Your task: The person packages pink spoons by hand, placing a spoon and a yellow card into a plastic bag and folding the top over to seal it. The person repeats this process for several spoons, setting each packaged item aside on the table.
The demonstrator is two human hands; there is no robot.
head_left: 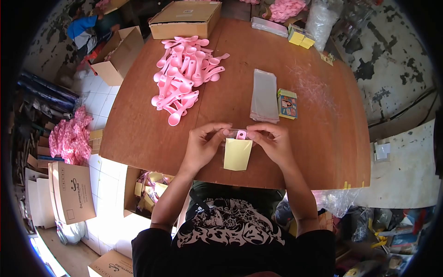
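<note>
Close to the table's front edge, my left hand (203,145) and my right hand (275,144) pinch the two top corners of a small clear plastic bag (234,131). A pale yellow card (237,156) shows at the front of the bag. Above the card's upper edge pokes the holed end of a pink spoon handle (241,134); the rest of that spoon is hidden behind the card. Beyond my left hand lies a heap of pink measuring spoons (187,76). A stack of clear bags (264,97) lies past my right hand, beside a pile of printed cards (288,105).
At the table's back stand a cardboard box (184,23), yellow card stacks (301,37) and a bulky plastic bag (321,21). Thin plastic strands (314,85) lie on the right. An open carton (150,189) sits below the left edge. Another person (85,30) is at far left.
</note>
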